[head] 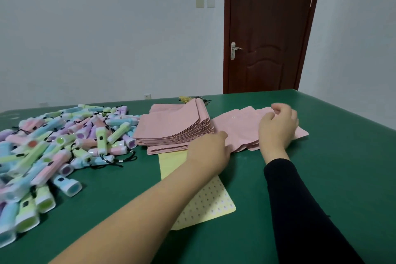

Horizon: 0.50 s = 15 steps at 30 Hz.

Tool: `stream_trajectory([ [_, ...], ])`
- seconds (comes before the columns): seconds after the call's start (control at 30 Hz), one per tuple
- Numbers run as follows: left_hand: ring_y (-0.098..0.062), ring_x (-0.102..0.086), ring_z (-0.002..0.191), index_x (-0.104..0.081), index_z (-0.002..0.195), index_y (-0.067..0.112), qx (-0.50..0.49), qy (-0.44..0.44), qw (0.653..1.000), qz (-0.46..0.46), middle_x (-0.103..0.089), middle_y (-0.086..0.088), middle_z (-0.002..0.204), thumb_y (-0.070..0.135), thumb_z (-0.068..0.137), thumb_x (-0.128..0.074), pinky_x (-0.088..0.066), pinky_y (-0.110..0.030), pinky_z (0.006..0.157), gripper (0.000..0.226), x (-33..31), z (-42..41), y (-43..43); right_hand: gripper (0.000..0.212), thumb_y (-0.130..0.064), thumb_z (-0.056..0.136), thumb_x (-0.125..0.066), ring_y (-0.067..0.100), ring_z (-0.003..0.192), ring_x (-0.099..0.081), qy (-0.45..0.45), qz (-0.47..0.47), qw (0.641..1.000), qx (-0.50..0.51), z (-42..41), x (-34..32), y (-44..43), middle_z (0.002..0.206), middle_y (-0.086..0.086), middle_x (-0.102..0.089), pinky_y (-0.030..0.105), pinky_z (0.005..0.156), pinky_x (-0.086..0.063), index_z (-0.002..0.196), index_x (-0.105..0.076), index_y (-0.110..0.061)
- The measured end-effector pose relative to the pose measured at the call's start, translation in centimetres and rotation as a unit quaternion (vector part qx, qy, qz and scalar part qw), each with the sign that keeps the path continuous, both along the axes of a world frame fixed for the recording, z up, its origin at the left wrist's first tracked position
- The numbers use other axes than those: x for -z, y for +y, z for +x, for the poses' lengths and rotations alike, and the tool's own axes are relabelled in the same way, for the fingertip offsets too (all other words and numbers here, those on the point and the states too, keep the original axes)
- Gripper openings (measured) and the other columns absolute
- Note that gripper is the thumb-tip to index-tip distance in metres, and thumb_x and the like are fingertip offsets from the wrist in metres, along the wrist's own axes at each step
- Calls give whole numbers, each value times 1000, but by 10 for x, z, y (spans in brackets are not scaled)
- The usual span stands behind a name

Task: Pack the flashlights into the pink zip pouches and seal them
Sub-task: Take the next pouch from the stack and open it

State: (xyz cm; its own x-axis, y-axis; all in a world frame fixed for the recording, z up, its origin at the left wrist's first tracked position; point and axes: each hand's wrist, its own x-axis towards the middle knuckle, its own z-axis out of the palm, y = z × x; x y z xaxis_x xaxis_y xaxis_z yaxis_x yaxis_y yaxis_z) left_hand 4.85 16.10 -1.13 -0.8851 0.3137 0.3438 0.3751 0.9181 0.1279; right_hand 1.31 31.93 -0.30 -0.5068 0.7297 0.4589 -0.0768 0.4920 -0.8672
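A heap of pastel flashlights (53,148) in pink, blue, green and purple covers the left of the green table (332,178). A tall stack of flat pink zip pouches (173,128) sits at the middle. To its right, several loose pink pouches (237,126) lie fanned out. My left hand (211,150) rests at the near edge of the loose pouches, beside the stack, its fingertips hidden under them. My right hand (277,126) lies on the loose pouches with its fingers curled at their far edge.
A yellow dotted pouch (205,201) lies flat under my left forearm. A small yellowish object (185,99) sits behind the pink stack. A dark wooden door (270,27) stands behind the table. The table's right edge runs diagonally at the far right.
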Motion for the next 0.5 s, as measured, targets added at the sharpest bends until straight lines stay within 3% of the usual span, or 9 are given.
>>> stream_trajectory([
  [0.1, -19, -64, 102, -66, 114, 29, -29, -36, 995, 93, -71, 6, 111, 36, 97, -48, -52, -35, 87, 26, -8, 14, -62, 34, -1, 92, -44, 23, 117, -43, 8, 196, 977, -88, 2, -9, -46, 122, 5, -58, 30, 93, -35, 118, -61, -15],
  [0.23, -6, -60, 97, -68, 114, 27, -62, -98, 978, 175, -68, 12, 111, 31, 98, -53, -45, -22, 84, 22, -13, 26, -150, 43, -5, 93, -46, 21, 130, -31, -67, 421, 883, -198, 1, -5, -102, 139, -2, -49, 36, 103, -28, 132, -55, -21],
  [0.3, -3, -60, 94, -69, 110, 28, -71, -100, 972, 198, -69, 13, 108, 28, 97, -55, -42, -17, 76, 19, -8, 33, -183, 40, -21, 97, -49, 24, 131, -29, -131, 426, 876, -184, -3, -6, -122, 141, 2, -46, 39, 103, -30, 136, -49, -17],
  [0.37, 1, -60, 91, -69, 106, 30, -74, -93, 967, 226, -69, 15, 104, 26, 97, -56, -41, -12, 74, 17, -1, 40, -204, 46, -33, 95, -54, 27, 127, -35, -191, 369, 897, -153, -7, -15, -138, 136, 7, -49, 40, 98, -36, 134, -46, -11],
  [0.5, 6, -58, 88, -67, 102, 32, -65, -69, 957, 273, -66, 17, 102, 22, 97, -57, -40, -7, 75, 16, 13, 49, -225, 49, -35, 94, -56, 29, 121, -41, -277, 305, 910, -52, -17, -33, -159, 133, 13, -47, 37, 93, -40, 132, -44, -5],
])
